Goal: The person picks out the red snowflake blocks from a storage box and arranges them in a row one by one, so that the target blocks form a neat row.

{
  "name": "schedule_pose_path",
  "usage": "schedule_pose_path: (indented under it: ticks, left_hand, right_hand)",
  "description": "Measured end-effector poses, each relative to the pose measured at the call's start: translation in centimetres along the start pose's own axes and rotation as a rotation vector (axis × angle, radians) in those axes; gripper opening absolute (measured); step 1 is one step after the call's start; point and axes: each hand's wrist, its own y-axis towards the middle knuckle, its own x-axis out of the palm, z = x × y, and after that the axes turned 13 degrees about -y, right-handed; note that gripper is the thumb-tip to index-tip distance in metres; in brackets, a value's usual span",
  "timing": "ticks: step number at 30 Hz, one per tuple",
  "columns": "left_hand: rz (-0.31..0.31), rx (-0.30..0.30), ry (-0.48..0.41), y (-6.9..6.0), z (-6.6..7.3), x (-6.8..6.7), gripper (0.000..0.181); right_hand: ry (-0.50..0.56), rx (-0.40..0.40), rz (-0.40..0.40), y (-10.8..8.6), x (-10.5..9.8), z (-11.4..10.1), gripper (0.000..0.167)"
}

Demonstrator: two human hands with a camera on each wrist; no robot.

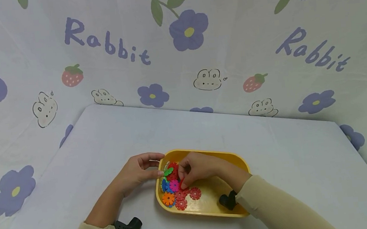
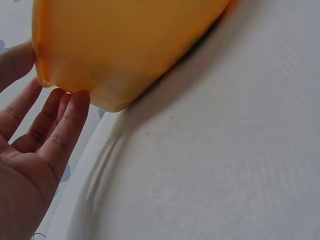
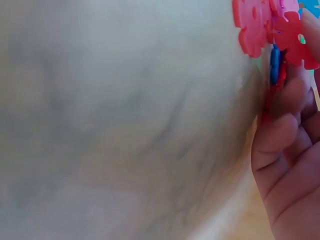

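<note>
A yellow tray (image 1: 209,216) holds several notched flower-shaped plastic discs, heaped at its left end. Among them are an orange disc (image 1: 168,198), a pink disc (image 1: 174,185) and a green disc (image 1: 168,171). My left hand (image 1: 141,170) holds the tray's left end, thumb at the rim; in the left wrist view, fingertips (image 2: 80,100) touch the tray's outside. Over the heap, my right hand (image 1: 197,166) pinches a red disc (image 3: 296,41), largely covered by the fingers in the head view. Pale red discs (image 1: 195,193) lie on the tray floor nearby.
The tray stands on a white table (image 1: 133,132). Behind it hangs a cloth (image 1: 174,69) printed with rabbits, flowers and strawberries. A black wrist device (image 1: 129,227) sits at the left cuff, and another (image 1: 228,200) at the right cuff hangs over the tray.
</note>
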Motion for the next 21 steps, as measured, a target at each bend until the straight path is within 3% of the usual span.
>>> schedule_pose_path:
  ticks: [9,17,21]
  left_hand:
    - [0.005,-0.005,0.01,0.1,0.01,0.02,0.05]
    - [0.004,-0.01,0.008,0.04,0.19,0.12,0.051]
    - [0.009,-0.015,0.014,0.03,0.21,0.17,0.051]
  right_hand:
    - [0.079,-0.011,-0.007,-0.04,-0.28,0.01,0.015]
    - [0.269,-0.006,-0.023,-0.45,-0.54,-0.47,0.019]
    - [0.188,-0.019,0.011,-0.82,-0.99,-0.79,0.025]
